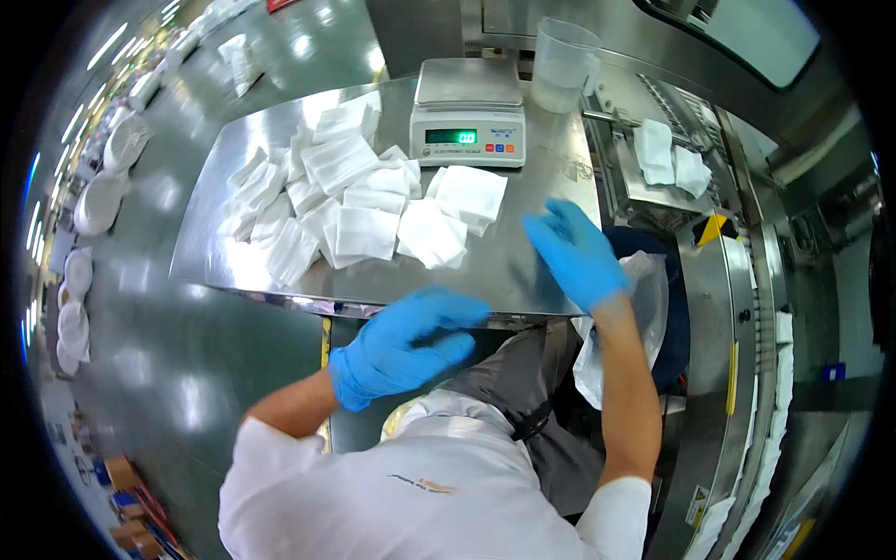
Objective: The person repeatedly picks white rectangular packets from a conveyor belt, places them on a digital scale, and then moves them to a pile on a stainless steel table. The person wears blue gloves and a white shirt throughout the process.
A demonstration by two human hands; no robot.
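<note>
Wht shirt (401, 499), gloved hands (397, 347) nr cloths (366, 232)

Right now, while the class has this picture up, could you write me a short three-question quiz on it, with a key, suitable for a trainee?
1. Multiple choice: where does the clear plastic pitcher stand in the picture?
A) left of the scale
B) right of the scale
C) on top of the scale

2. True or false: the left hand is gripping one of the folded white pieces.

3. Fill in the missing colour: the right hand wears a ____ glove.

Key:
1. B.
2. False; the left hand is open, and the folded white pieces lie on the metal table.
3. Blue.
</note>
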